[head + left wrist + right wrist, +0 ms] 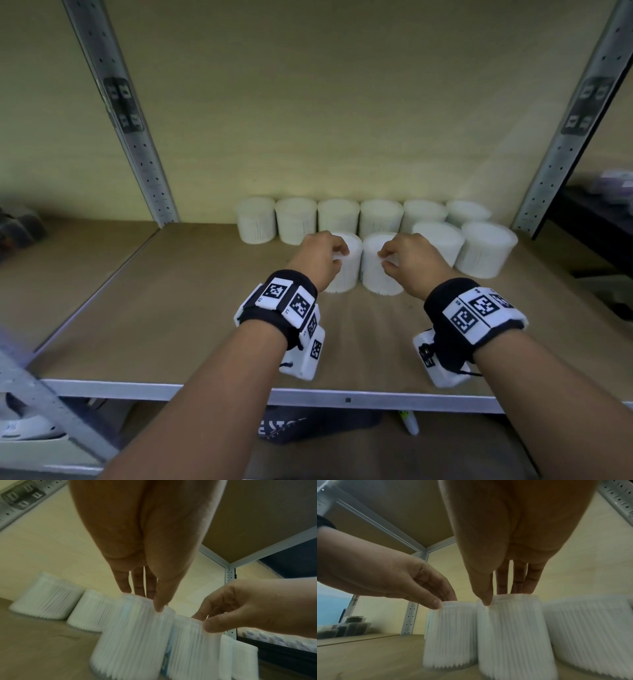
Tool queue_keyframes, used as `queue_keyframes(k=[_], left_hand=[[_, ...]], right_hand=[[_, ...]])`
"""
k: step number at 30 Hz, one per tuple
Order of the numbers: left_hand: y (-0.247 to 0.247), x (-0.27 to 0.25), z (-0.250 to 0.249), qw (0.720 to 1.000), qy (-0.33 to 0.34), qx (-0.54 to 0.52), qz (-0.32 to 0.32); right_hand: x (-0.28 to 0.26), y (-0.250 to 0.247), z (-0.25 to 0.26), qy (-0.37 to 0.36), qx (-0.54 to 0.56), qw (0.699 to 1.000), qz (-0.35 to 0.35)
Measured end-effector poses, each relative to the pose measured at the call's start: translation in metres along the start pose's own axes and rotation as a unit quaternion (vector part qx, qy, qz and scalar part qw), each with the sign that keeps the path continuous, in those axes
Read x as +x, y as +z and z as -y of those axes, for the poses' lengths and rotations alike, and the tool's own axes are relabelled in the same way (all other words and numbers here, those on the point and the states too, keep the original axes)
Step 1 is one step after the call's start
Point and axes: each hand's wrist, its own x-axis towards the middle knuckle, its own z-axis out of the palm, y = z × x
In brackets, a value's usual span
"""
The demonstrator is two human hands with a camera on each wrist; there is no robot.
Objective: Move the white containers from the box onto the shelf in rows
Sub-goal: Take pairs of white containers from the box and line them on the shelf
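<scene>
Ribbed white containers stand on the wooden shelf [178, 308]. A back row [339, 216] of several lines the wall, and two more [486, 250] stand in front at the right. My left hand [337, 255] pinches the top rim of one front container [349, 274], thumb on the near side [159, 607], fingers behind. Right beside it, my right hand [387, 258] pinches the rim of its neighbour [376, 277] in the same way [486, 600]. Both held containers [133, 635] [513, 635] stand upright on the board, touching side by side. No box is in view.
Perforated metal uprights [126, 113] [575, 116] frame the shelf, and another board [393, 520] lies overhead. The left half of the shelf board holds nothing. A dark bag [308, 428] and a small bottle [409, 423] lie below the front rail [342, 399].
</scene>
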Motion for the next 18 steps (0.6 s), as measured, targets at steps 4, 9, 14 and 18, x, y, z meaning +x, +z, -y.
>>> queue_keyframes(k=[4, 9, 14, 18], left_hand=[[0.001, 0.016, 0.003, 1.000, 0.007, 0.000, 0.002], [0.004, 0.033, 0.005, 1.000, 0.009, -0.001, -0.002], [0.006, 0.043, 0.005, 1.000, 0.006, -0.006, -0.003], [0.008, 0.046, 0.006, 1.000, 0.007, -0.004, -0.003]], right_hand=[[0.014, 0.004, -0.004, 0.002, -0.002, 1.000, -0.003], [0.028, 0.006, -0.008, 0.013, 0.010, 1.000, -0.001], [0.037, 0.009, -0.011, 0.021, 0.019, 1.000, -0.004], [0.041, 0.011, -0.011, 0.020, 0.012, 1.000, -0.006]])
